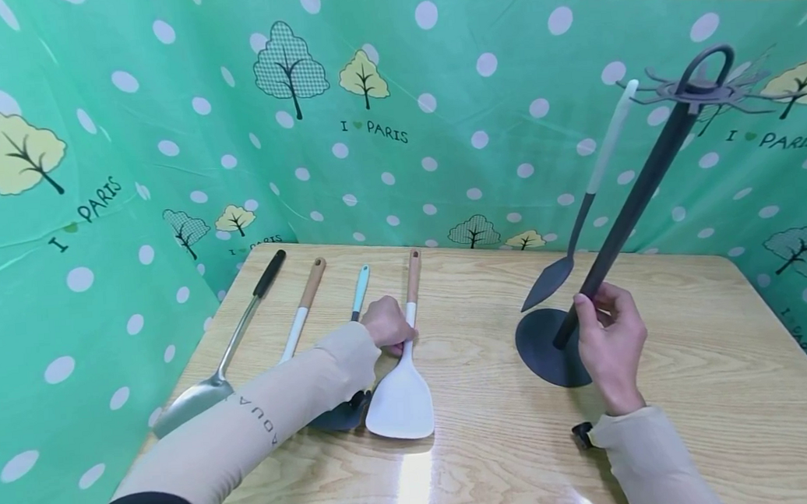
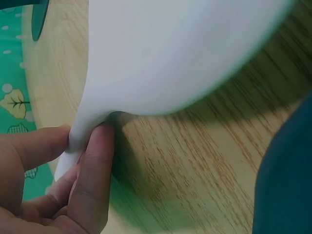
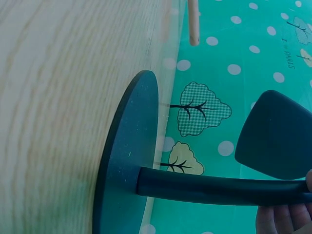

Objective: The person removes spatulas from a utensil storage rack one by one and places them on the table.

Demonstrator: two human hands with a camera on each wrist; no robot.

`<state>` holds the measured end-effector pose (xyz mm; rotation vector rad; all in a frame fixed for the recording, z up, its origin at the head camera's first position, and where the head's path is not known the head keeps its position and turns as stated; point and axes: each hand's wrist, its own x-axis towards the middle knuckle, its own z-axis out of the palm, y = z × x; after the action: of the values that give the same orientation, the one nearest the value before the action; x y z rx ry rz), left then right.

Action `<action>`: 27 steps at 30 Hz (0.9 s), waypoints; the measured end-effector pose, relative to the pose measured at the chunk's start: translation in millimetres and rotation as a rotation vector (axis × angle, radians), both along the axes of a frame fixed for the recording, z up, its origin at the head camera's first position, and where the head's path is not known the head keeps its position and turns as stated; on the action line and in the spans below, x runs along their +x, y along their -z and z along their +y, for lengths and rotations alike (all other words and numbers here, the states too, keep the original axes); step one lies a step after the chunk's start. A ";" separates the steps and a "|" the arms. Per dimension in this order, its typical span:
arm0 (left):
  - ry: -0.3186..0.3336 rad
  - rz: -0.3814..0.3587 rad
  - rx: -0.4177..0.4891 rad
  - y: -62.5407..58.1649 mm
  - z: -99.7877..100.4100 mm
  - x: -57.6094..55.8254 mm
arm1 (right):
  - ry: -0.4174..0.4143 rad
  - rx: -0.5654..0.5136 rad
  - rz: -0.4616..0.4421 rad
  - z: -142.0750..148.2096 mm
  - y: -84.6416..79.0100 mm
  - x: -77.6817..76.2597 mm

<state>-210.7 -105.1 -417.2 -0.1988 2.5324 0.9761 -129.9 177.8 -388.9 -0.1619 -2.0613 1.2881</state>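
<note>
In the head view, my left hand (image 1: 387, 323) pinches the neck of a white spatula (image 1: 401, 400) with a brown-tipped handle. The left wrist view shows thumb and fingers of the left hand (image 2: 53, 190) on either side of that neck, the wide blade (image 2: 146, 58) filling the top. My right hand (image 1: 613, 339) holds the lower pole of a black utensil stand (image 1: 641, 188). From the stand's hook ring hangs a dark spatula (image 1: 551, 281) with a pale handle. The stand's round base (image 3: 127, 146) rests on the table in the right wrist view.
Left of the white spatula lie a metal turner (image 1: 196, 403) with black grip, a white utensil with a brown-tipped handle (image 1: 313, 282), and a dark utensil with a light-blue handle (image 1: 360, 290). My left forearm partly covers them. Green patterned cloth (image 1: 404, 166) surrounds the wooden table (image 1: 485, 410).
</note>
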 end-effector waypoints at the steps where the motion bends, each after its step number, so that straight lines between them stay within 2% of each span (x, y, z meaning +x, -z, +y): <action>1: 0.003 -0.001 -0.001 0.0 -0.1 0.1 | -0.001 -0.001 0.000 -0.1 -0.3 0.1; 21: 0.032 -0.005 -0.019 0.9 -1.5 1.9 | -0.003 0.003 0.004 -0.1 -0.9 0.8; 27: 0.021 -0.034 0.001 1.2 -1.4 0.9 | 0.005 -0.001 -0.007 -0.9 -0.4 1.0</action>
<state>-209.8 -106.6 -418.4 -0.1869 2.4984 0.9579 -128.9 176.9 -388.5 -0.1713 -2.0649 1.2873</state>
